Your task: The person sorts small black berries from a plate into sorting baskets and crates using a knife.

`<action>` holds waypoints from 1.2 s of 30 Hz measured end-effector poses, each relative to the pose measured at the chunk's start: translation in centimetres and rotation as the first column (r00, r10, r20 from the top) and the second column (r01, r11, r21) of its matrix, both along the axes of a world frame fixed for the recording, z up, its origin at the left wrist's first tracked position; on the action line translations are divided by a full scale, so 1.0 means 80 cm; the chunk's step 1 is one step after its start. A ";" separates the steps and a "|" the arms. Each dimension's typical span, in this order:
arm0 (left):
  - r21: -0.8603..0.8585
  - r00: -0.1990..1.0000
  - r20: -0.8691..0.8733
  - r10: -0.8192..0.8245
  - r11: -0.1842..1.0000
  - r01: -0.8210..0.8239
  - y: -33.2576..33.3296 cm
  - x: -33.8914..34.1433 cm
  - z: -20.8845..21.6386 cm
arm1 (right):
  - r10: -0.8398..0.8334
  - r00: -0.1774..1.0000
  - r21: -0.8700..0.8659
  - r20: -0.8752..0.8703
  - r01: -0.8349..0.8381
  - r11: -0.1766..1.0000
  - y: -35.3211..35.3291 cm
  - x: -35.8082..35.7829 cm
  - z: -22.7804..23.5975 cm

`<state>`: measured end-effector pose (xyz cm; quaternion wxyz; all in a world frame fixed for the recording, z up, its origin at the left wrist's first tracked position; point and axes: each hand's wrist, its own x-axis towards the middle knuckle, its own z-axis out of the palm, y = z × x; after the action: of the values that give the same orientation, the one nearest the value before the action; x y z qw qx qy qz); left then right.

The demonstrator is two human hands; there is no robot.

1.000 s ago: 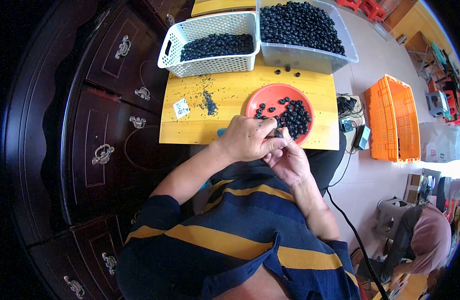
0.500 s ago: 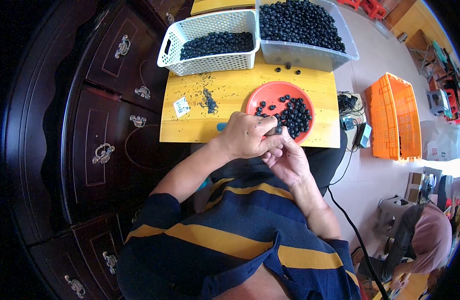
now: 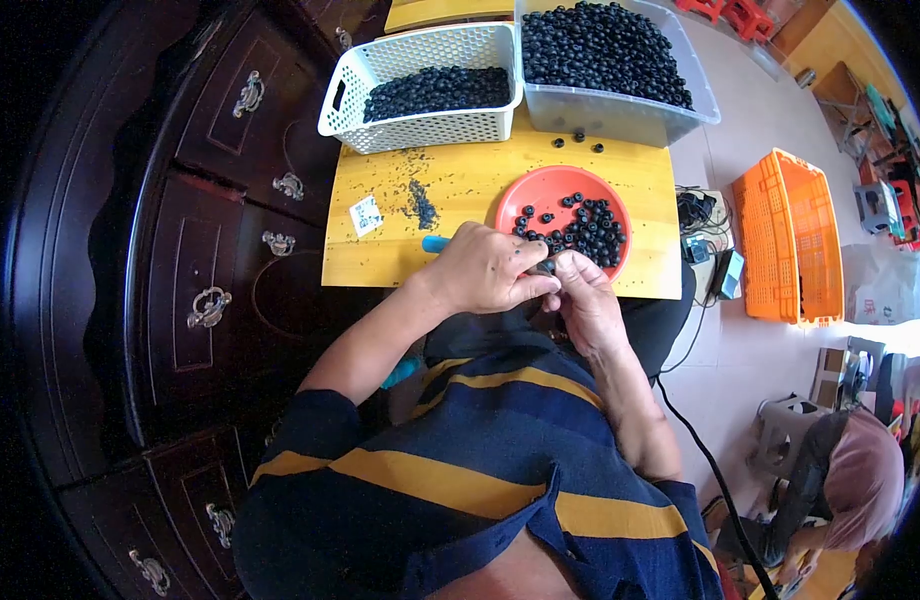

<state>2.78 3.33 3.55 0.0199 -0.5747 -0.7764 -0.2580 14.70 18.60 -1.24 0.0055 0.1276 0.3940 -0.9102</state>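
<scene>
Blue handle [image 3: 435, 243] juts leftward from left hand [image 3: 488, 268], long axis crosswise.

Looks like glossy wood on drawer fronts [image 3: 198, 262] at nine o'clock, smooth plastic on red dish [image 3: 540, 190] at two.

You see a small white card [image 3: 366, 215] with a dark, code-like print on your yellow table [image 3: 460, 185], and reddish printed characters on a whitish plastic bag [image 3: 892, 272] at your right; other lettering is illegible.
</scene>
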 end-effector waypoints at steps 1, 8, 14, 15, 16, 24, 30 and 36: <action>0.001 1.000 0.000 -0.001 1.000 0.001 -0.001 -0.001 -0.004 | 0.008 1.000 0.006 0.019 -0.008 1.000 0.000 0.000 -0.003; -0.082 0.996 0.086 0.011 0.997 -0.004 -0.002 -0.004 -0.014 | 0.027 0.989 -0.070 0.143 -0.017 0.997 -0.004 -0.003 -0.002; 0.068 0.951 0.308 0.035 0.996 -0.059 -0.002 0.004 -0.027 | 0.076 0.984 -0.214 0.163 -0.040 0.976 -0.006 -0.007 -0.005; 0.111 0.935 0.354 0.037 0.990 -0.081 -0.002 0.006 -0.030 | 0.071 0.984 -0.214 0.163 -0.035 0.976 -0.006 -0.008 -0.005; 0.110 0.935 0.354 0.033 0.991 -0.076 -0.003 0.008 -0.031 | 0.092 0.980 -0.260 0.175 -0.044 0.965 -0.007 -0.009 -0.004; 0.265 0.910 0.394 0.129 0.932 -0.247 0.002 0.018 -0.023 | 0.133 0.987 -0.491 0.094 -0.070 0.868 -0.004 -0.019 -0.019; 0.237 0.989 0.104 0.106 0.963 -0.128 0.010 0.022 -0.009 | 0.056 0.982 -0.726 0.181 0.095 0.681 -0.001 -0.039 -0.017; 0.149 0.953 0.206 0.223 0.955 -0.256 0.002 0.016 0.008 | 0.040 0.995 -0.772 0.095 0.048 0.634 0.000 -0.041 -0.024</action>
<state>4.10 3.45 4.15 0.0282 -0.4452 -0.8134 -0.3733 11.38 18.61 -3.16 0.0779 0.1608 -0.0342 -0.9833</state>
